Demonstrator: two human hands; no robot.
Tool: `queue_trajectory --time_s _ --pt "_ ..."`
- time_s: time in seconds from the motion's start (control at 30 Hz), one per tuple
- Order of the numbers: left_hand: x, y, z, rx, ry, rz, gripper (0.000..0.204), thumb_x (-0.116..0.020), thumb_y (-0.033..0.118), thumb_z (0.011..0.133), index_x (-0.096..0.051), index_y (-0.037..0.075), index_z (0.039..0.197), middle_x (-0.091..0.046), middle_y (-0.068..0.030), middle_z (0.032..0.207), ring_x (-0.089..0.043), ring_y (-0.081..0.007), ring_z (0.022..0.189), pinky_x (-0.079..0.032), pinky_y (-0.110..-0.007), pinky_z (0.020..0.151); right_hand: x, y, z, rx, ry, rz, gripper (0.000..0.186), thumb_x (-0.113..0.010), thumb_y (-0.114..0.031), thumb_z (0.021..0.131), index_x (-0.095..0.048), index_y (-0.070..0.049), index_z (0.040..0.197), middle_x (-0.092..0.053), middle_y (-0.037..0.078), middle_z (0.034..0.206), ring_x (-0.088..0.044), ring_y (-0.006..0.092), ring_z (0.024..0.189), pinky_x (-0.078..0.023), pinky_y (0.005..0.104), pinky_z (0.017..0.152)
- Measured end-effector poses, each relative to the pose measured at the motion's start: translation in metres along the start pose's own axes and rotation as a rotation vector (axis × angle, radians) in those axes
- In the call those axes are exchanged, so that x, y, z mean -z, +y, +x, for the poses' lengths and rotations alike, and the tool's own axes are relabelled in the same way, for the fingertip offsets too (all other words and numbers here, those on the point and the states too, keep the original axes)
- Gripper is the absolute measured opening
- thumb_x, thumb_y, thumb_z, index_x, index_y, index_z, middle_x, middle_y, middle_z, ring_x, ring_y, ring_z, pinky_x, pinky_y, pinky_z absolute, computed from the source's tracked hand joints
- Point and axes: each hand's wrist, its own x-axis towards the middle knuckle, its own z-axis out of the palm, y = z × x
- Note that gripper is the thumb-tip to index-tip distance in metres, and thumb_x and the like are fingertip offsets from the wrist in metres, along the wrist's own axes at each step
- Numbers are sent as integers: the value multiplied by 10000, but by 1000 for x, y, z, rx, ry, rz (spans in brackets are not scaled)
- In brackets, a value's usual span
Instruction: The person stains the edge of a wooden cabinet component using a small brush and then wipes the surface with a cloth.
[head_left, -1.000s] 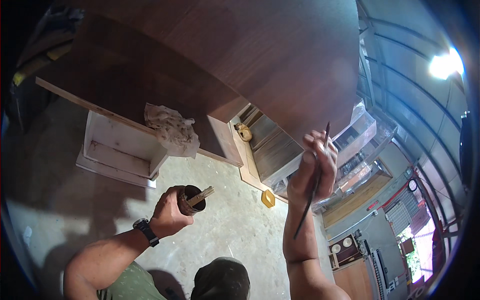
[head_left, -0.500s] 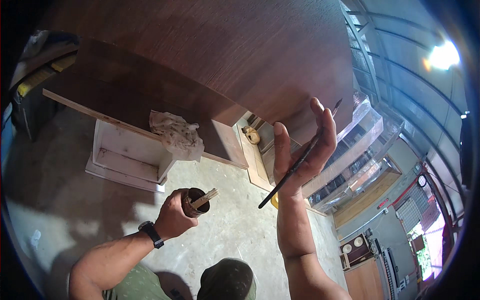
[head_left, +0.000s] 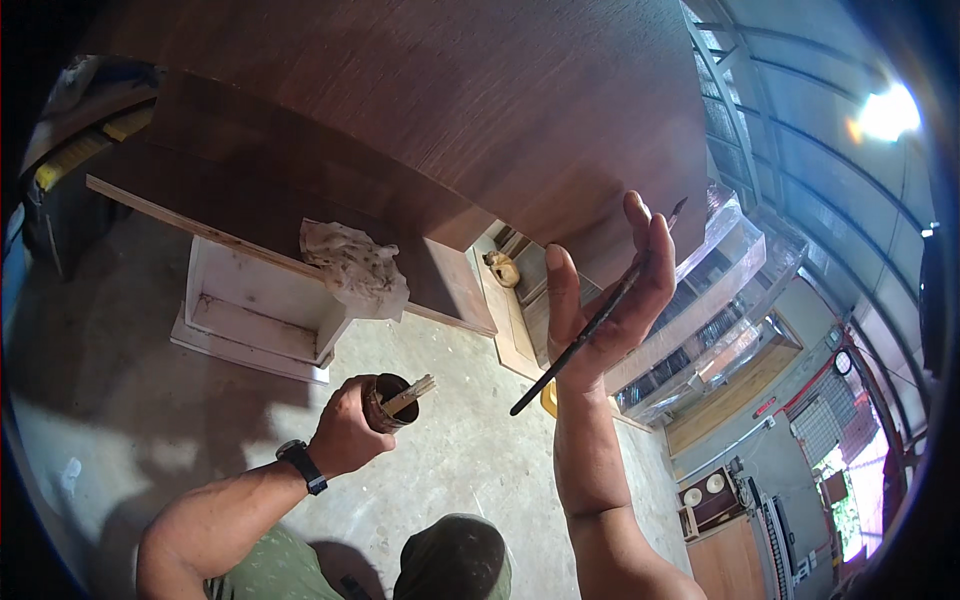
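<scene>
My left hand [head_left: 343, 432], with a watch on the wrist, wraps round a small dark-stained can [head_left: 396, 418]. Light wooden sticks or a flat brush handle [head_left: 408, 396] lean in the can over its rim; which of these cannot be told. My right hand [head_left: 608, 325] is raised at the lower corner of a large brown wooden panel [head_left: 450, 110]. A thin dark paintbrush [head_left: 566, 360] lies slanted across its fingers, tip up to the right. Thumb and fingertips reach the panel's edge; whether they touch it is unclear.
Below the panel runs a brown board [head_left: 260, 205] with a crumpled, stained cloth [head_left: 352, 270] hanging over its edge. An upturned white box [head_left: 255, 305] stands under it on the concrete floor [head_left: 470, 450]. Plastic-wrapped goods [head_left: 715, 300] are stacked at the right.
The paintbrush has slid slightly, its lower end a little farther down and left. Both hands and the can stay nearly where they were.
</scene>
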Motion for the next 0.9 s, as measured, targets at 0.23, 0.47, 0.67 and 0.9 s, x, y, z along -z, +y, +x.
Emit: queue_trajectory --time_s 0.23,0.47,0.67,0.9 --pt "-2 -8 -3 -13 33 1 632 -834 140 643 -622 19 1226 -692 -138 1149 -692 -291 1069 -557 -405 980 0 0 0 -5 0 0 892 -890 -225 868 -353 -56 1560 -547 213 1499 -519 325 1429 -347 493 1227" --pt "-4 -8 -3 51 29 -16 633 -835 142 643 -622 25 1228 -694 -130 1152 -690 -283 1076 -557 -400 981 0 3 1 2 -3 -7 905 -896 -211 859 -348 -53 1562 -545 220 1500 -517 332 1430 -352 494 1226" --pt "-4 -10 -4 20 41 17 633 -833 142 646 -621 22 1230 -698 -134 1160 -694 -282 1080 -559 -401 979 2 -1 2 -20 -20 5 899 -894 -195 861 -348 -51 1561 -531 227 1515 -497 335 1448 -342 494 1235" --pt "-5 -12 -6 14 65 28 618 -828 145 654 -625 18 1223 -704 -138 1143 -699 -291 1068 -562 -405 974 4 2 -1 -50 -42 19 916 -891 -183 861 -329 -53 1573 -509 231 1534 -474 336 1466 -321 504 1250"
